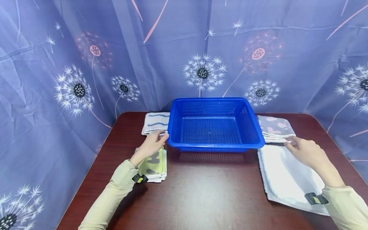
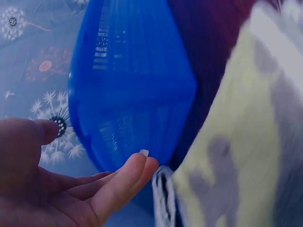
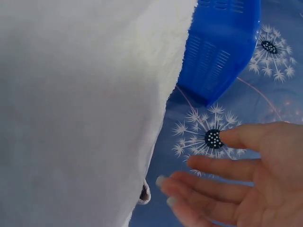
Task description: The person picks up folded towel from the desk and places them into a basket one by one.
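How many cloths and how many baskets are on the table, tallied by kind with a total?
Folded cloth piles: 4, namely the wavy-striped pile, the green patterned pile, the grey and pink pile and the white cloth.
Blue basket: 1.
Total: 5.

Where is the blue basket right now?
In the head view the blue basket sits empty at the table's far middle, between the wavy-striped towel stack on the left and the grey-pink towel stack on the right.
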`<state>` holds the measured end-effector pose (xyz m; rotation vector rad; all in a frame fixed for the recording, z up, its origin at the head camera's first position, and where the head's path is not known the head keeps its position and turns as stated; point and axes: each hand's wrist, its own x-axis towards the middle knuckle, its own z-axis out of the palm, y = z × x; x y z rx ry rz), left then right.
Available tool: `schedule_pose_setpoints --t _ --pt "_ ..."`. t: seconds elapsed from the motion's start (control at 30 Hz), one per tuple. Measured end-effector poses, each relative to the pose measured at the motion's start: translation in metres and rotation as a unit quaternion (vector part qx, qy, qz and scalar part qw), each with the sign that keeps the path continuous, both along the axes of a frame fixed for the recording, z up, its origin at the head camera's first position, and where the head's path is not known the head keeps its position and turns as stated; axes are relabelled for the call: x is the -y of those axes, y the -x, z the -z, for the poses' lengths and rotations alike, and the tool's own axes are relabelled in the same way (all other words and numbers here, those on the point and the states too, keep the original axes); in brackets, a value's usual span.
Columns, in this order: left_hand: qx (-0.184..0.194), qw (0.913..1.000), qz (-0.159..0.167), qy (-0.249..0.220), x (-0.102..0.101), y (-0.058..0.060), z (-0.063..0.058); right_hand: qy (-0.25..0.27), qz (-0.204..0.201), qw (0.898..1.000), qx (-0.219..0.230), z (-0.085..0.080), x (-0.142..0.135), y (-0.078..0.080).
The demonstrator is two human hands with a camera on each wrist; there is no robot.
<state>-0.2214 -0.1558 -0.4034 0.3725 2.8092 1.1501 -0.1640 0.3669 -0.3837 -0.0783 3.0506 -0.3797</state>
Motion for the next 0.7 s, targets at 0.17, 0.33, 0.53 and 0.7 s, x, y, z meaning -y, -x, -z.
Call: schedule_pose_setpoints --t 0.17,0.33,0.53,0.7 --pt "0.026 0.9987 0.006 -0.043 -0.006 0.000 0.008 -0.007 0.015 1.000 0.023 0.004 -0.009 -0.004" --pt "0.036 0.9970 0.008 -0.069 -0.010 0.000 0.011 -0.010 0.025 0.998 0.060 0.008 -0.018 -0.007" --pt "0.055 0.9920 0.020 -0.112 -0.017 0.002 0.016 -0.015 0.026 0.997 0.074 0.010 -0.025 -0.015" --pt "0.075 0.9849 0.020 -0.155 -0.021 0.001 0.017 -0.030 0.024 0.997 0.070 0.013 -0.032 -0.018"
